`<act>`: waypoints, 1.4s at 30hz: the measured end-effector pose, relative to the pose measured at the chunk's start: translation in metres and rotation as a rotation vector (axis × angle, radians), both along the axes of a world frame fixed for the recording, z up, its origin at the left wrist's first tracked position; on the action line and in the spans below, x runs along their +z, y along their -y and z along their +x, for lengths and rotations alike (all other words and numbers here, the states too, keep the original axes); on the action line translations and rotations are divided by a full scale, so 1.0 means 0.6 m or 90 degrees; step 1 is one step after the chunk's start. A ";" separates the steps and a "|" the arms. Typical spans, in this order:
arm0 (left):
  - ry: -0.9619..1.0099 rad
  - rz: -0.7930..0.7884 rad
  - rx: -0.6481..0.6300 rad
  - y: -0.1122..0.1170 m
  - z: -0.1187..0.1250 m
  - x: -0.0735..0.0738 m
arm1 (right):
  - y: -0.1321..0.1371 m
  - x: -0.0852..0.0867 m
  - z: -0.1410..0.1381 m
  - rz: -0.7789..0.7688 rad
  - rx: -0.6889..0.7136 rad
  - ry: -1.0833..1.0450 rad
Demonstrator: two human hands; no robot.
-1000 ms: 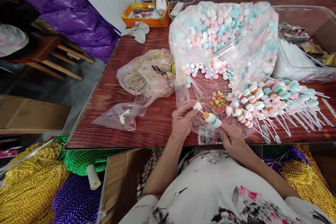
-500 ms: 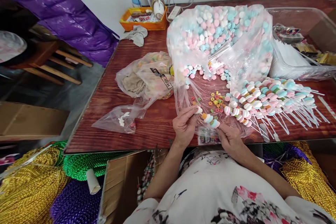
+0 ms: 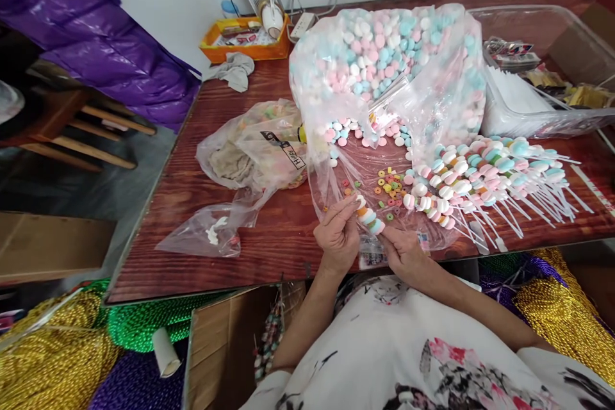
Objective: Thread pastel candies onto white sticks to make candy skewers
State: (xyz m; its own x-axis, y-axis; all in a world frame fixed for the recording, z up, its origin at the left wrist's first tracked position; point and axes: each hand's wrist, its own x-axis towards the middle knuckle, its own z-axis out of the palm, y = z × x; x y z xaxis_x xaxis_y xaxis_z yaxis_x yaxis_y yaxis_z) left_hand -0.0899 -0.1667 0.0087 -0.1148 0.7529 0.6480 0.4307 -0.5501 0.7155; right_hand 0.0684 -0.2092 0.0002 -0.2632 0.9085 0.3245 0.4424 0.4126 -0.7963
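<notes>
My right hand (image 3: 404, 253) pinches the lower end of a short candy skewer (image 3: 369, 218), strung with blue, white and orange pieces. At its upper end my left hand (image 3: 337, 237) has its fingers closed around a white candy piece (image 3: 359, 202), which now touches the row. Just beyond the hands, small coloured rings (image 3: 391, 186) lie scattered on clear plastic. To the right is a pile of finished-looking candy skewers (image 3: 480, 173) with white sticks pointing toward me. A big clear bag (image 3: 384, 45) of pink, white and blue candies spills open behind the rings.
On the left lie a bag with printed lettering (image 3: 250, 147) and a small clear bag (image 3: 202, 230). An orange tray (image 3: 245, 50) and a grey cloth (image 3: 233, 70) are at the back. A clear plastic bin (image 3: 533, 122) stands at right. Strings of shiny beads (image 3: 148, 327) hang below the table edge.
My left hand has brought the white piece onto the skewer's upper end, closing the small gap. Both hands have drawn closer together. The view has shifted slightly.
</notes>
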 end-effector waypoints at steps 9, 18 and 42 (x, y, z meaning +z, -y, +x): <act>0.298 -0.226 -0.115 -0.007 0.007 0.005 | -0.025 -0.012 0.015 0.049 -0.054 0.045; 0.148 -0.257 -0.078 -0.019 0.018 -0.021 | -0.021 -0.032 0.014 0.032 -0.038 0.129; 0.187 -0.241 -0.187 -0.022 0.031 0.009 | -0.035 0.024 0.227 0.241 -0.310 0.544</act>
